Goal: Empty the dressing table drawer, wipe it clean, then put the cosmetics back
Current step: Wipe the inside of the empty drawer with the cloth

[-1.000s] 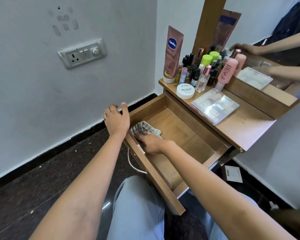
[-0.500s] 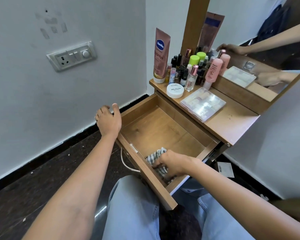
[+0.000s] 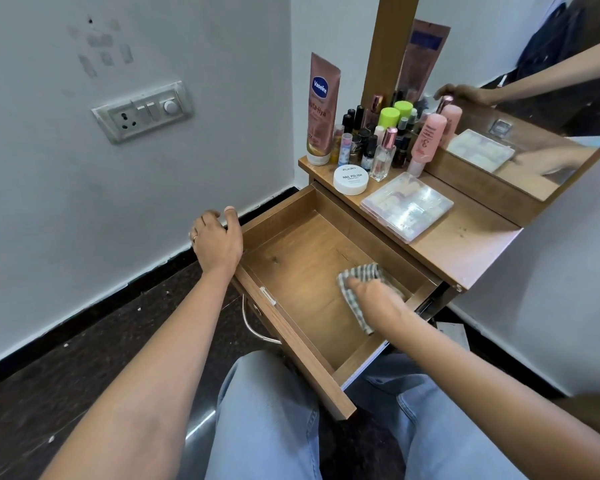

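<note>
The wooden drawer (image 3: 288,258) is pulled fully out and holds nothing but a grey checked cloth (image 3: 355,275). My right hand (image 3: 378,299) presses that cloth flat against the drawer floor near the right side wall. My left hand (image 3: 217,242) grips the drawer's front left corner. The cosmetics stand on the dressing table top (image 3: 465,244): a tall Vaseline tube (image 3: 322,109), a white nail polish jar (image 3: 350,179), a clear flat case (image 3: 406,206), a pink bottle (image 3: 426,140) and several small bottles (image 3: 371,140).
A mirror (image 3: 520,109) leans behind the table top and reflects my arms. A switch plate (image 3: 142,110) is on the wall to the left. My knees in blue jeans (image 3: 267,417) sit under the drawer front. A metal handle (image 3: 253,323) hangs below the drawer front.
My right hand has slid the cloth from the drawer's front left corner along the front and now to the right side, further back. My left hand has stayed on the corner.
</note>
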A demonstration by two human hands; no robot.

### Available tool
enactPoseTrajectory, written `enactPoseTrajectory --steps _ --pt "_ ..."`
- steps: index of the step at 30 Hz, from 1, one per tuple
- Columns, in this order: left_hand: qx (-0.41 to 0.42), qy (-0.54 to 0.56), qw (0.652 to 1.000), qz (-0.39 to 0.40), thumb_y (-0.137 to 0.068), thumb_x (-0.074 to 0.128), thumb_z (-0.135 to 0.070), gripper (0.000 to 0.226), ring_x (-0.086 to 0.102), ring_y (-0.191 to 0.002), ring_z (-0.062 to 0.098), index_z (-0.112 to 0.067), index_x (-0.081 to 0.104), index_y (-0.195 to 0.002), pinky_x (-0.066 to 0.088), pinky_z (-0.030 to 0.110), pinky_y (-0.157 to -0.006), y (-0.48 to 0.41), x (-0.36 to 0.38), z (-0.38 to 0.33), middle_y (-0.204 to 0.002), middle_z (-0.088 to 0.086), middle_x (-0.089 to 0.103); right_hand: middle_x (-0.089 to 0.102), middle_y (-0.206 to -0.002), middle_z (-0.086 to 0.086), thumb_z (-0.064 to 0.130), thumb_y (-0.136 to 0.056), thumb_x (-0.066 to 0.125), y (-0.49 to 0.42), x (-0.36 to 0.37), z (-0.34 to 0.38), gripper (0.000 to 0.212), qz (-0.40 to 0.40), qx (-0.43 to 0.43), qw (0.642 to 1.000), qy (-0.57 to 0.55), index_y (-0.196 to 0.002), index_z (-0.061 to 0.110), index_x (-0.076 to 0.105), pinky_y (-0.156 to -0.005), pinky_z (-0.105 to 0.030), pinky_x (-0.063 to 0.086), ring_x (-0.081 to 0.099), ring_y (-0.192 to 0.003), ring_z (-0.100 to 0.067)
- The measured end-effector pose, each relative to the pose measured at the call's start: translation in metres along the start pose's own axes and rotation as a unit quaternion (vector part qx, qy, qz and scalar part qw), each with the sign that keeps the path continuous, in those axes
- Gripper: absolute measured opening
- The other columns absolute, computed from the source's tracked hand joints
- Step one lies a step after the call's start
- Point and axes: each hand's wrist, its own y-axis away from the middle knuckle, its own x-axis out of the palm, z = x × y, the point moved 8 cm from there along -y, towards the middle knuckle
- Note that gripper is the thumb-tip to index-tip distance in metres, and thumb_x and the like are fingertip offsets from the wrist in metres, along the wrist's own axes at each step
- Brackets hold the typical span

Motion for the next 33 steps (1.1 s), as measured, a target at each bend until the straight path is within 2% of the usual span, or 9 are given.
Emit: enactPoseTrajectory --steps 3,10,13,16,20,26,28,29,33 --pt "0.002 -0.003 1.000 0.001 -0.096 0.028 -0.051 0.059 0.041 -0.125 0.032 -0.005 0.051 -0.126 0.035 0.047 -0.103 0.000 0.002 -0.001 -0.132 0.014 0.050 0.056 -0.127 -0.019 0.007 -0.095 0.047 -0.019 0.002 -0.024 0.069 0.007 0.044 0.997 -0.056 -0.151 0.011 0.007 -0.082 -0.034 0.052 0.060 -0.110 -0.026" --pt "0.002 0.002 1.000 0.000 -0.096 0.029 -0.050 0.059 0.038 -0.127 0.033 -0.005 0.051 -0.127 0.032 0.045 -0.104 0.001 0.001 -0.001 -0.133 0.015 0.049 0.022 -0.155 -0.016 0.016 -0.093 0.040 -0.046 -0.011 -0.018 0.064 0.082 0.030 0.978 -0.192 -0.151 0.015 0.012 -0.112 -0.052 0.030 0.019 -0.144 -0.032" --pt "-0.001 0.005 1.000 0.002 -0.096 0.029 -0.050 0.059 0.035 -0.130 0.033 -0.006 0.051 -0.127 0.031 0.046 -0.107 0.002 0.002 -0.001 -0.135 0.015 0.048 0.026 -0.154 -0.014 0.007 -0.088 0.044 -0.068 -0.029 -0.006 0.074 0.055 0.013 0.978 -0.201 -0.152 0.019 0.008 -0.107 -0.056 0.036 0.018 -0.143 -0.033" --pt "-0.002 0.001 1.000 0.005 -0.096 0.029 -0.050 0.059 0.034 -0.132 0.033 -0.006 0.051 -0.128 0.031 0.047 -0.108 0.001 0.002 0.000 -0.135 0.015 0.047 0.026 -0.155 -0.012 0.000 -0.091 0.041 -0.084 -0.049 0.007 0.070 -0.002 -0.007 0.983 -0.184 -0.152 0.016 0.013 -0.108 -0.053 0.036 0.015 -0.145 -0.032" --pt "-0.003 0.002 1.000 -0.002 -0.096 0.029 -0.050 0.058 0.036 -0.130 0.031 -0.007 0.050 -0.128 0.032 0.046 -0.106 0.002 0.001 -0.001 -0.134 0.014 0.048 0.044 -0.137 -0.020 0.000 -0.093 0.041 -0.076 -0.060 0.025 0.053 -0.067 -0.033 0.985 -0.157 -0.143 0.016 0.033 -0.097 -0.044 0.048 0.046 -0.125 -0.034" --pt "-0.006 0.000 1.000 0.000 -0.096 0.028 -0.051 0.059 0.037 -0.129 0.032 -0.007 0.050 -0.128 0.033 0.046 -0.105 0.002 0.002 -0.001 -0.134 0.014 0.049 0.054 -0.130 -0.012 0.000 -0.089 0.047 -0.029 -0.042 0.076 0.062 -0.023 -0.158 0.968 -0.192 -0.145 0.026 0.038 -0.087 -0.037 0.054 0.059 -0.107 -0.027" --pt "-0.004 0.001 1.000 -0.001 -0.096 0.029 -0.051 0.059 0.037 -0.129 0.032 -0.006 0.051 -0.128 0.033 0.046 -0.105 0.002 0.001 -0.002 -0.134 0.014 0.049 0.056 -0.131 -0.007 -0.003 -0.086 0.047 -0.022 -0.044 0.073 0.062 0.027 -0.187 0.932 -0.310 -0.139 0.027 0.048 -0.076 -0.024 0.051 0.057 -0.098 -0.020" --pt "-0.005 0.001 1.000 -0.001 -0.096 0.029 -0.050 0.058 0.037 -0.129 0.032 -0.006 0.051 -0.128 0.033 0.046 -0.105 0.002 0.000 -0.002 -0.134 0.014 0.049 0.056 -0.132 -0.006 -0.007 -0.085 0.045 -0.022 -0.044 0.066 0.060 0.061 -0.186 0.894 -0.404 -0.135 0.024 0.053 -0.069 -0.019 0.048 0.055 -0.092 -0.017" --pt "-0.009 0.005 1.000 0.002 -0.096 0.029 -0.050 0.058 0.037 -0.129 0.032 -0.006 0.051 -0.127 0.033 0.046 -0.105 0.003 0.000 -0.003 -0.134 0.015 0.048 0.063 -0.123 -0.009 -0.017 -0.081 0.039 -0.024 -0.039 0.021 0.059 0.173 -0.102 0.642 -0.740 -0.128 0.013 0.058 -0.074 -0.032 0.055 0.062 -0.105 -0.024"
